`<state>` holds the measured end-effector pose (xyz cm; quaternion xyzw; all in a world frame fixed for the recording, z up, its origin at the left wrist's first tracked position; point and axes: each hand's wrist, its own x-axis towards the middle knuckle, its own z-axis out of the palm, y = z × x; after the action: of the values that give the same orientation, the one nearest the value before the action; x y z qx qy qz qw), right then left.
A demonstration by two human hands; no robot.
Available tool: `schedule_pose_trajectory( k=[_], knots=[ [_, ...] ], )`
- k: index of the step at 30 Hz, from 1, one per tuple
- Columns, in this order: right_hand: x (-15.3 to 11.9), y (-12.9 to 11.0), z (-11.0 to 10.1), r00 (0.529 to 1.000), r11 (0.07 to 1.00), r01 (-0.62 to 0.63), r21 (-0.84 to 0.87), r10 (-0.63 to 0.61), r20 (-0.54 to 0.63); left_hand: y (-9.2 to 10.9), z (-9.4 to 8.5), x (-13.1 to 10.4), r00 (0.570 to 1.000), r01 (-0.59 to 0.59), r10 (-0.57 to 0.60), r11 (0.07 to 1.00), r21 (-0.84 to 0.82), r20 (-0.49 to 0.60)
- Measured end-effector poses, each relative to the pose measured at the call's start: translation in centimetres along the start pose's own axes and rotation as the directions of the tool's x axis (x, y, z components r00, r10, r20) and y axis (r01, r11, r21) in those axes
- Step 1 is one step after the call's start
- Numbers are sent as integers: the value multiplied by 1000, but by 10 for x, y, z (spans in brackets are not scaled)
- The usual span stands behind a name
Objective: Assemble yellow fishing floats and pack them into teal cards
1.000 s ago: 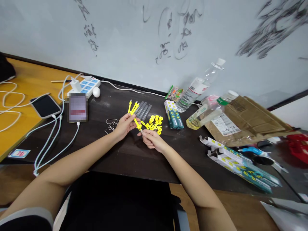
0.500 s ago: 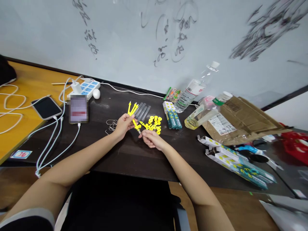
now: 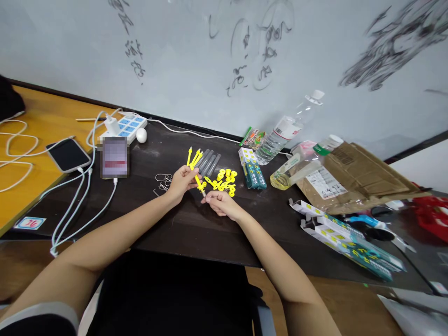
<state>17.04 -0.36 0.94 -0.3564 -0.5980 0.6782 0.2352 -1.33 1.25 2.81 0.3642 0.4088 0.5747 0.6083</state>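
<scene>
My left hand (image 3: 182,183) is closed around a slim yellow plastic rod (image 3: 197,179), which slants down toward my right hand. At the rod's lower end is a small metallic part (image 3: 203,193). My right hand (image 3: 222,203) pinches at this metallic end, its fingertips hiding some of it. Just beyond the left hand lie more yellow rods (image 3: 190,156) and several clear grey tubes (image 3: 210,163). A pile of small yellow plastic pieces (image 3: 228,176) lies behind my right hand. Bent metal wire clips (image 3: 161,185) rest left of my left hand.
Two upright-printed green boxes (image 3: 252,169) stand beyond the yellow pieces, near a water bottle (image 3: 278,135) and an oil-coloured bottle (image 3: 284,173). Opened boxes (image 3: 350,240), scissors (image 3: 388,228) and a brown parcel (image 3: 353,172) are at right. Phones (image 3: 68,155), cables and a power strip (image 3: 131,128) occupy the left.
The view has shifted slightly. My right fingertips have closed in on the metallic end of the rod. My left hand keeps its grip on the rod.
</scene>
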Motion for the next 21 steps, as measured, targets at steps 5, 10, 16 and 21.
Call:
schedule_pose_trajectory(
  k=[5,10,16,21],
  knots=[
    [2,-4,-7,971,995,88,55,-73,-229,1,1,1,1000,14,-15,999,29,13],
    [0,-18,-27,858,966,242,87,-171,-485,-3,3,-3,966,176,-200,973,146,166],
    [-4,-25,-41,811,941,327,83,-235,-536,-13,9,-13,812,189,-370,898,397,451],
    [-4,-23,-38,837,934,348,81,-270,-476,-19,10,-14,811,78,-341,869,489,476]
  ],
)
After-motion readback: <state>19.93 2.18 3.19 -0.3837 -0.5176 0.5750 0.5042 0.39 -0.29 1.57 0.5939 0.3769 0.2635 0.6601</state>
